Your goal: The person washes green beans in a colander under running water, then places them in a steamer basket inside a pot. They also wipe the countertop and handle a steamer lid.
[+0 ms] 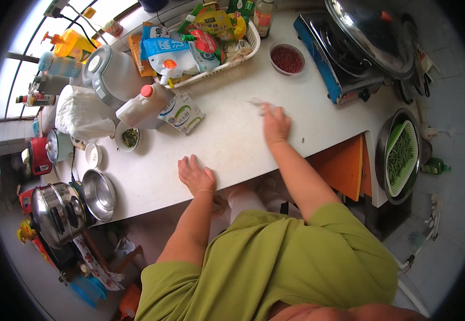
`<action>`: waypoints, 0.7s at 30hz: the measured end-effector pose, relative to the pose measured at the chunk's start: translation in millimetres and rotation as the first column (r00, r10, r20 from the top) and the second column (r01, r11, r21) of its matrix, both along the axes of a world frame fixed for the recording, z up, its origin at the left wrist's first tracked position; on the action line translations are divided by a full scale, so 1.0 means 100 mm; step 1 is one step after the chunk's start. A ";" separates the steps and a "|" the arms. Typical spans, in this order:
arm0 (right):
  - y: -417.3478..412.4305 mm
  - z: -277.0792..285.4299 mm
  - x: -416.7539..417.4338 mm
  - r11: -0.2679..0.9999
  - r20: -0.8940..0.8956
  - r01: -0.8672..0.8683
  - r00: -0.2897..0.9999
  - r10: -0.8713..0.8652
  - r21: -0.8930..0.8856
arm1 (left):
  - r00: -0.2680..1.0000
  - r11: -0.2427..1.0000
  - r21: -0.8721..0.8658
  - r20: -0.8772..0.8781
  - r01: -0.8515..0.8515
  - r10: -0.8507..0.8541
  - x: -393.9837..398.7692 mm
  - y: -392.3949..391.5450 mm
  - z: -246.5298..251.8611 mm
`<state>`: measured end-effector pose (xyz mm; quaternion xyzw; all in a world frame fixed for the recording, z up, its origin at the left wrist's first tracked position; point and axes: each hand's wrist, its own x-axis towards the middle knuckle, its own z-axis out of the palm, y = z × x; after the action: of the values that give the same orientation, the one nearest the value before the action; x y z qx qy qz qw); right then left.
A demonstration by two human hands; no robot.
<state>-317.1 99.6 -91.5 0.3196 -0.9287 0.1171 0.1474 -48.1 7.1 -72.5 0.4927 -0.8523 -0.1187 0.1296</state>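
My left hand [197,176] rests palm down near the front edge of the white countertop [232,152], fingers somewhat apart, holding nothing. Farther forward on the counter, my right hand [277,124] has its fingers curled over a small greyish piece [257,103]. Motion blurs that piece, so whether it is cloth, paper or wrap cannot be told. A tiny dark bit [302,140] lies on the surface to the right of my right wrist. Between the hands and the back rim, a white printed packet [182,113] leans by a plastic jug [146,106] with a red cap.
A white basket [252,40] of seasoning pouches stands at the back, beside a bowl of red food [287,59]. A gas stove [325,60] with a lidded pan is at right. Green beans [402,156] fill a basket; a steel bowl [99,196] sits left.
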 end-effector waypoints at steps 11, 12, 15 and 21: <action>-0.16 0.34 0.29 0.939 0.282 0.000 0.954 0.104 -0.344 | 1.000 1.000 0.021 0.026 -0.004 0.003 -0.03 0.00 0.04; -0.32 0.33 0.49 0.935 0.299 -0.122 0.927 0.228 -0.334 | 1.000 1.000 0.023 0.026 -0.004 0.003 -0.03 0.00 0.04; -0.72 0.17 0.83 0.825 0.090 -0.511 0.835 0.543 -0.242 | 1.000 1.000 0.022 0.025 0.001 -0.002 -0.01 0.00 0.02; -1.20 0.02 0.21 0.917 0.081 -0.386 0.915 0.394 -0.102 | 0.999 0.999 -0.005 0.012 0.034 -0.034 -0.01 -0.01 0.00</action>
<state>-296.1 -20.4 -89.6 0.4856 -0.8466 0.1991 0.0879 -49.4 6.3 -72.7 0.4785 -0.8616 -0.1155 0.1238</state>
